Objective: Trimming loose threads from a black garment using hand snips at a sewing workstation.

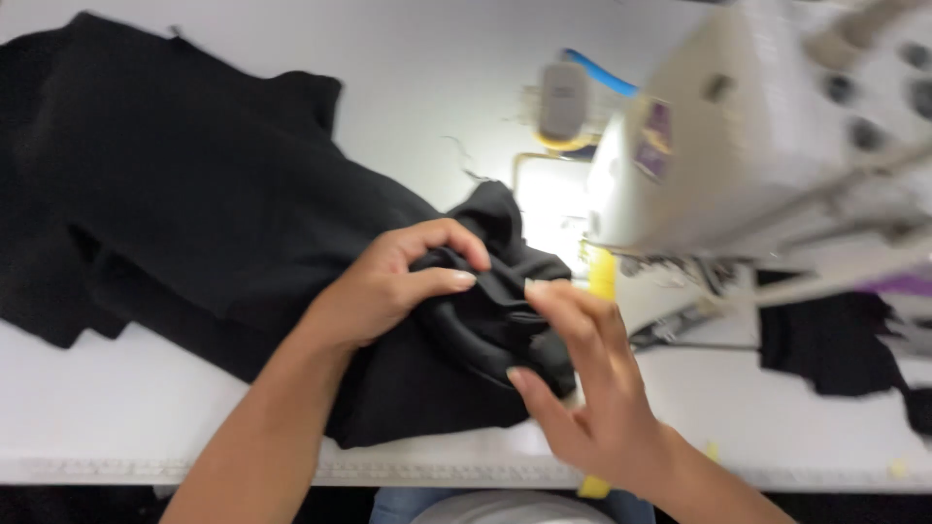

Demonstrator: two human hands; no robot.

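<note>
Black fabric [291, 252], bunched on the counter [126, 417] beside the sewing machine [738, 146], is pinched by left hand [388, 286] and right hand [592, 388]; a loose fold might slip free.

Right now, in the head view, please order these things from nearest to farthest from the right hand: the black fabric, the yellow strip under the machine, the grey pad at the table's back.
1. black fabric: pinched by the right hand.
2. yellow strip: just above, beside the sewing machine.
3. grey pad: farthest, at the back.
</note>
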